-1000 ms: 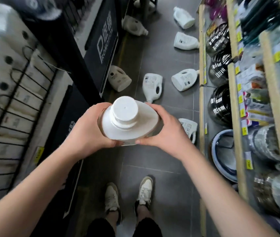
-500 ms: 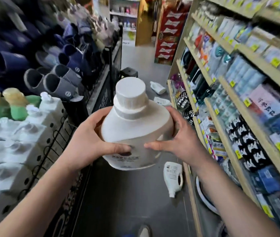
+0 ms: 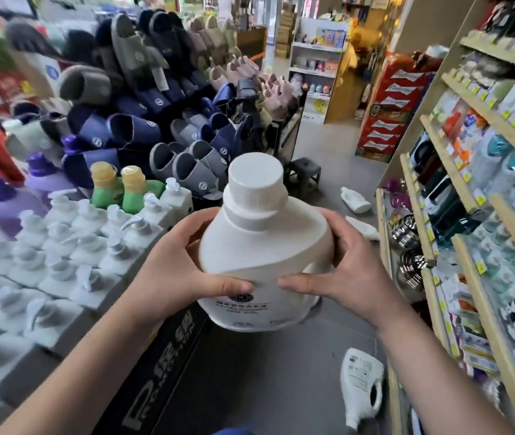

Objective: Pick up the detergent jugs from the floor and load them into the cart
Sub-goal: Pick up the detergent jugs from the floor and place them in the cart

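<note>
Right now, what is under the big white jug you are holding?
Under the jug, held by the left hand and right hand, lies grey floor. Another jug on the floor lies off to the right. The floor straight beneath is hidden by the jug.

View rose from the floor (image 3: 250,387) to aisle level. The held jug (image 3: 259,265) went from cap-toward-camera to upright. Slipper display (image 3: 143,114) and far shelving (image 3: 316,64) came into sight; shoes dropped out.

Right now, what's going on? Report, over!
Left hand and right hand both grip the white jug, upright. More jugs on the floor. No cart in view.
</note>
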A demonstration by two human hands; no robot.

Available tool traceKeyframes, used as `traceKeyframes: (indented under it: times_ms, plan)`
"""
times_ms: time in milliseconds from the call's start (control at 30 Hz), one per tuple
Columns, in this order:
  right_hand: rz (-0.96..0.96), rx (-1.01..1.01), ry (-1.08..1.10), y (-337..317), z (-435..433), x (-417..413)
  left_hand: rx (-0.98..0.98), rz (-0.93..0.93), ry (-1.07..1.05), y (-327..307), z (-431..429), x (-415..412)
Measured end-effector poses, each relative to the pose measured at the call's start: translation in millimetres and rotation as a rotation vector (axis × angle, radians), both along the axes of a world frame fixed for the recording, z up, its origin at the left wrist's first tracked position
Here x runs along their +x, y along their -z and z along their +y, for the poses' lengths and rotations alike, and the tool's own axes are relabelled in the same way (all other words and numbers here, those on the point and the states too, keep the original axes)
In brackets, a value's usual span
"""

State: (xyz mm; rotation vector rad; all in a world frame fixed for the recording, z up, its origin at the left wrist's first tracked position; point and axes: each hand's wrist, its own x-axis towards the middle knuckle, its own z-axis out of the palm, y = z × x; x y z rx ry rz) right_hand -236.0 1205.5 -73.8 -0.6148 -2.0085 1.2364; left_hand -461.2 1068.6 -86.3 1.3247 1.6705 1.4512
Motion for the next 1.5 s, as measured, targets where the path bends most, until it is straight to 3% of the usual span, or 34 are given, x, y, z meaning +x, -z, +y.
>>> traceKeyframes:
  times_ms: [367,667,933,1200,1500]
  plan:
    - [-0.068,-0.046,-0.517,25.7,2.3,-16.9,-0.163,0.072,-0.523,17.8,-90.1,72.7]
    - [-0.123,-0.066,-0.969,37.3,-71.1,-31.9,-0.194,0.023,-0.958,26.1,-200.9,172.4]
    - [-0.101,0.003,-1.315,21.3,-201.7,-33.2,-0.089,-0.006,-1.302,19.6,-322.5,267.3]
    - [-0.107,0.017,-1.599,17.3,-389.8,11.7,-0.002,-0.092,-1.590,23.4,-477.7,378.9]
    - [-0.139,0.002,-1.824,41.9,-590.4,88.2,-0.073,-0.150,-1.822,28.6,-634.7,505.3]
